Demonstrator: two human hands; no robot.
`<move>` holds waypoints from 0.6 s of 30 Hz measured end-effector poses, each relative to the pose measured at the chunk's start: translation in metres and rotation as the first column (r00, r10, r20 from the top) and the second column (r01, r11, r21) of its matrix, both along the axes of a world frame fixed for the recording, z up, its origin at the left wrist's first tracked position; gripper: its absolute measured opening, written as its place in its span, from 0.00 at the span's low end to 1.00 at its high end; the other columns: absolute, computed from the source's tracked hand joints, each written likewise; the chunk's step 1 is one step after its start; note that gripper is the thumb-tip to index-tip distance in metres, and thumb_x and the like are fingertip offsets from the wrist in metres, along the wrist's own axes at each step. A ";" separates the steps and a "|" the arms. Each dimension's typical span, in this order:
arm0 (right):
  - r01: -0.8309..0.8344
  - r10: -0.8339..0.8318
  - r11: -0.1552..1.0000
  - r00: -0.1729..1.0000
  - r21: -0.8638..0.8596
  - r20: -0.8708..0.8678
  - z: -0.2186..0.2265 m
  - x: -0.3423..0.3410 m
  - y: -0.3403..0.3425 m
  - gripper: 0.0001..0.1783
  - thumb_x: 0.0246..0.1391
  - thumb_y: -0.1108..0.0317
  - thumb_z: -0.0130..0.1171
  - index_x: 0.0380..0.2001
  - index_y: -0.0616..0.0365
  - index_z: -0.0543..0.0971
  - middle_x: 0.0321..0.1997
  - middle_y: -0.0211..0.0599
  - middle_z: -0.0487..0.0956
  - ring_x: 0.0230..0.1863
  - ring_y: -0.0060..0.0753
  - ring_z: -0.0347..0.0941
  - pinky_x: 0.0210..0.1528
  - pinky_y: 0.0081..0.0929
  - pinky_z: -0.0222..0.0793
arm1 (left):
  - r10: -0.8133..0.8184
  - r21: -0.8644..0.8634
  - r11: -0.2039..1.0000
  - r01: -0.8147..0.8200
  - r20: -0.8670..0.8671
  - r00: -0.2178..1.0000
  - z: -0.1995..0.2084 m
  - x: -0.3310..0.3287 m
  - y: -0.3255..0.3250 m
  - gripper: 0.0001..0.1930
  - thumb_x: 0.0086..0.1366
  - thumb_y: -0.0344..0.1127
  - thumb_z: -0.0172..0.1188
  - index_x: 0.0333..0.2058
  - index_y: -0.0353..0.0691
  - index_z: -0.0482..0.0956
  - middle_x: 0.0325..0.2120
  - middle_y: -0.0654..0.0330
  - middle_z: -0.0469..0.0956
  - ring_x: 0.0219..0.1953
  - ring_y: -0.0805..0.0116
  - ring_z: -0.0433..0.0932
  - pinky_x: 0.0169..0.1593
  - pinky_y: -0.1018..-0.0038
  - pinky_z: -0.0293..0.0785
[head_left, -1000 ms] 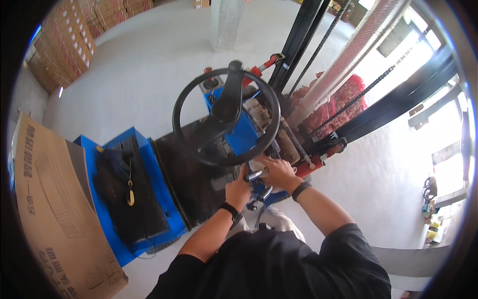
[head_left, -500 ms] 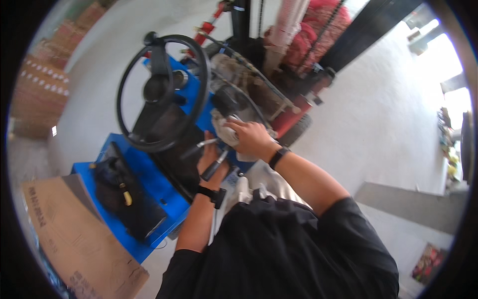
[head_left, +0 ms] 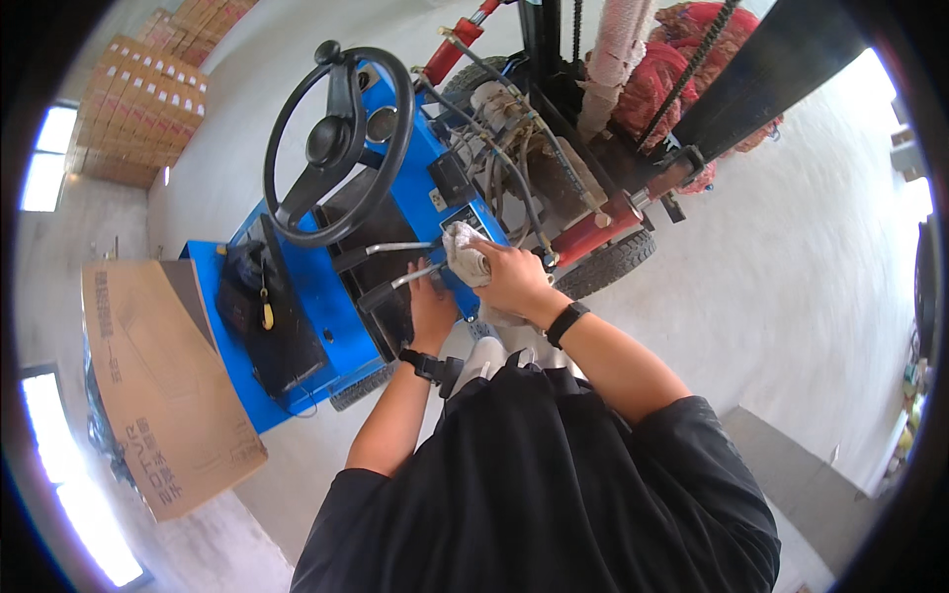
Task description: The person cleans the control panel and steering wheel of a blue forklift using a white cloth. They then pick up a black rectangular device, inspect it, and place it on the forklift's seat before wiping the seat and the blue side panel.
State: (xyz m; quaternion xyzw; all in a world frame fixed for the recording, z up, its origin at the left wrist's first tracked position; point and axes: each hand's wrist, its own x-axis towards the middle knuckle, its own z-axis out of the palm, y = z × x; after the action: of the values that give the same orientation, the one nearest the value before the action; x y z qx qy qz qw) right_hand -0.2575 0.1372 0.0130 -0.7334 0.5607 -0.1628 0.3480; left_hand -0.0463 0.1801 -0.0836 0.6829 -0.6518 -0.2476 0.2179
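Note:
A crumpled off-white cloth (head_left: 463, 254) is bunched under my right hand (head_left: 512, 280), which has its fingers closed around it. Cloth and hand press on the top of a blue control panel (head_left: 478, 215), part of a small forklift-like vehicle. Beside the panel's near side, my left hand (head_left: 432, 314) rests with fingers stretched out and nothing visible in them. Just above those fingers passes the metal rod of a black-handled lever (head_left: 381, 296). A second lever (head_left: 354, 259) lies a little farther off. Each wrist wears a black band.
A black steering wheel (head_left: 406, 138) rises at the left of the panel. Hoses and a red cylinder (head_left: 598, 225) sit beyond it, near a tyre (head_left: 615, 265). A flat cardboard box (head_left: 168, 395) leans at the left. Red net sacks (head_left: 652, 94) and stacked cartons (head_left: 143, 99) stand farther back.
The whole view has shifted and sharpened, with the vehicle now higher in the picture. My right hand still holds the cloth on the panel; my left hand stays beside the levers.

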 end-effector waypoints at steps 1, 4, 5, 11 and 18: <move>-0.017 0.019 0.998 0.999 0.054 -0.038 0.010 -0.006 0.000 0.37 0.41 0.61 0.71 0.60 0.43 0.78 0.55 0.45 0.83 0.46 0.56 0.82 0.49 0.48 0.79 | 0.039 0.049 0.998 -0.036 -0.067 0.997 0.000 -0.011 0.004 0.37 0.62 0.28 0.54 0.70 0.25 0.54 0.68 0.27 0.57 0.71 0.30 0.56 0.73 0.52 0.58; -0.011 0.014 0.998 0.998 -0.063 0.060 0.041 -0.013 -0.016 0.36 0.41 0.62 0.70 0.59 0.46 0.78 0.56 0.47 0.82 0.46 0.56 0.82 0.48 0.47 0.80 | 0.128 0.066 0.991 -0.117 -0.186 0.974 -0.008 -0.035 0.009 0.41 0.64 0.34 0.56 0.71 0.23 0.49 0.69 0.28 0.55 0.71 0.30 0.56 0.74 0.52 0.55; 0.076 -0.041 0.964 0.989 -0.253 0.142 0.050 -0.010 -0.024 0.36 0.40 0.63 0.70 0.58 0.49 0.78 0.56 0.45 0.82 0.45 0.56 0.82 0.47 0.47 0.80 | 0.174 0.055 0.985 -0.166 -0.202 0.964 -0.014 -0.043 0.011 0.42 0.65 0.36 0.56 0.71 0.23 0.46 0.69 0.28 0.54 0.71 0.31 0.56 0.74 0.52 0.54; -0.084 0.049 0.958 0.990 -0.273 -0.132 0.055 0.006 -0.107 0.41 0.44 0.64 0.67 0.66 0.40 0.71 0.73 0.42 0.68 0.43 0.55 0.84 0.45 0.46 0.82 | 0.615 0.104 0.780 -0.617 0.052 0.786 0.015 -0.116 -0.015 0.41 0.70 0.46 0.55 0.74 0.35 0.47 0.65 0.36 0.63 0.61 0.35 0.71 0.60 0.48 0.72; -0.284 0.239 0.948 0.933 -0.144 -0.268 0.042 -0.031 -0.046 0.39 0.41 0.64 0.68 0.63 0.42 0.75 0.69 0.39 0.74 0.41 0.53 0.85 0.42 0.44 0.82 | 0.656 0.125 0.710 -0.693 0.239 0.715 0.034 -0.128 -0.018 0.35 0.71 0.47 0.48 0.72 0.40 0.52 0.52 0.46 0.71 0.52 0.40 0.77 0.50 0.47 0.77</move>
State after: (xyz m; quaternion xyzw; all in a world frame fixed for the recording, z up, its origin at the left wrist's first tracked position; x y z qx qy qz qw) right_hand -0.2889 0.0915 0.0549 -0.8446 0.4797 -0.0723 0.2265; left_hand -0.1747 0.1622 -0.0497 0.9119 -0.3434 -0.1546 0.1630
